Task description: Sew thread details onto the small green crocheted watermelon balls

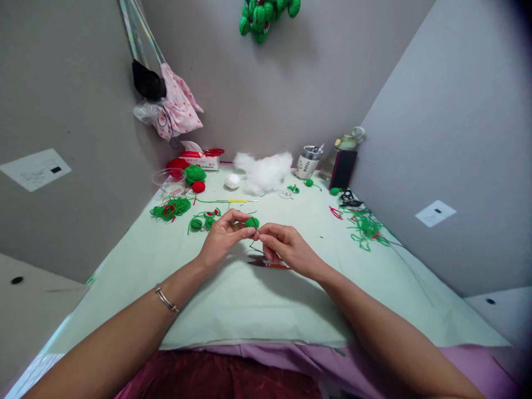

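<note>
A small green crocheted ball (251, 223) is pinched in my left hand (226, 235), above the middle of the table. My right hand (286, 246) is closed at the ball's lower right side, its thumb and forefinger pressed together by a dark thread (256, 247); what exactly the fingertips pinch is too small to tell. Beneath the right hand lie scissors (276, 265) with red handles, partly covered by the fingers. Two more green balls (196, 224) with dark lines rest left of my left hand, among green and red yarn pieces.
Farther back on the pale green cloth (166, 299) are white stuffing (266, 170), a yellow-handled hook (236, 200), yarn balls (194, 175), a tissue box (203, 160), a pen can (308, 162) and a phone (343, 170). Yarn scraps (368, 227) lie at right.
</note>
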`<state>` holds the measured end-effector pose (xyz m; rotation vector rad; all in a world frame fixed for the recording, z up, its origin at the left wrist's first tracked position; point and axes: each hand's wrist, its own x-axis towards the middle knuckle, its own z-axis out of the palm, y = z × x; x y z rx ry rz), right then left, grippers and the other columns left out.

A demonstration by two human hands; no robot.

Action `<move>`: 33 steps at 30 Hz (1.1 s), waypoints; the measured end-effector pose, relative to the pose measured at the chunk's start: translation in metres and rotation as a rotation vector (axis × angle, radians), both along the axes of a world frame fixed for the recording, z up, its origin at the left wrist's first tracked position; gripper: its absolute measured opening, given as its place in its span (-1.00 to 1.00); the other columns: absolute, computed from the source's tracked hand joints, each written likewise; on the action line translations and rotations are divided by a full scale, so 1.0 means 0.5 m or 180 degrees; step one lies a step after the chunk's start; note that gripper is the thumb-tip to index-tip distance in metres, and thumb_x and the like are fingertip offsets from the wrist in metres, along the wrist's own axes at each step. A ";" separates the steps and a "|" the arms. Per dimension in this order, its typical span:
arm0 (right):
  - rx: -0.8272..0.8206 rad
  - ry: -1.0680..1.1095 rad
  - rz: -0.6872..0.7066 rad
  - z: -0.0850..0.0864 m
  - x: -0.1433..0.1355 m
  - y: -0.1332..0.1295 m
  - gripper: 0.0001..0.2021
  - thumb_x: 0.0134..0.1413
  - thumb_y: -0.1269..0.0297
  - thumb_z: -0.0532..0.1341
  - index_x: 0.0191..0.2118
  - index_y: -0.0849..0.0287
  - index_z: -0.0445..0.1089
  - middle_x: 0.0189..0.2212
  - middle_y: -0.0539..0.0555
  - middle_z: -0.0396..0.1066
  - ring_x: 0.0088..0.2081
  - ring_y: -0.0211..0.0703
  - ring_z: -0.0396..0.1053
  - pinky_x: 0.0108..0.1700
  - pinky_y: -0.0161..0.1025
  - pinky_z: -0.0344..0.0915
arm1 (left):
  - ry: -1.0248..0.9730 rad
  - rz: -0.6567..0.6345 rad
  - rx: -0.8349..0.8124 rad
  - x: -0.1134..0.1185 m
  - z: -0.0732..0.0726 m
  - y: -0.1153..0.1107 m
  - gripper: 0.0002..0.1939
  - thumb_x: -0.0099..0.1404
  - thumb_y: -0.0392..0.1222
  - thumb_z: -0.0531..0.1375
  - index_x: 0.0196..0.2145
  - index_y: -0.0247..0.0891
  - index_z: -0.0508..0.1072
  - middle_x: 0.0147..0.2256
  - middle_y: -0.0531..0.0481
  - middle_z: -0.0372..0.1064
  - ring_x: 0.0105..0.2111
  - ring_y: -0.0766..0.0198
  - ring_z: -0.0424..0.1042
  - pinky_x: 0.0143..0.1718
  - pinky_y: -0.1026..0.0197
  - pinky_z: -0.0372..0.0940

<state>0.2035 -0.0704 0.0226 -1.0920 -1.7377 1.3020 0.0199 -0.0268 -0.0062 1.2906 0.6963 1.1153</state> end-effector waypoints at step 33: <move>0.0368 0.0270 -0.0682 -0.039 -0.018 0.014 -0.80 0.10 0.17 0.27 -0.37 0.22 0.42 -0.54 -0.05 0.31 -0.50 -0.33 0.22 -0.40 -0.35 0.21 | -0.0572 0.0193 -0.0633 0.014 0.002 -0.016 -0.75 0.06 -0.23 0.39 -0.30 -0.23 0.44 -0.35 0.08 0.38 -0.29 0.36 0.37 -0.14 0.24 0.30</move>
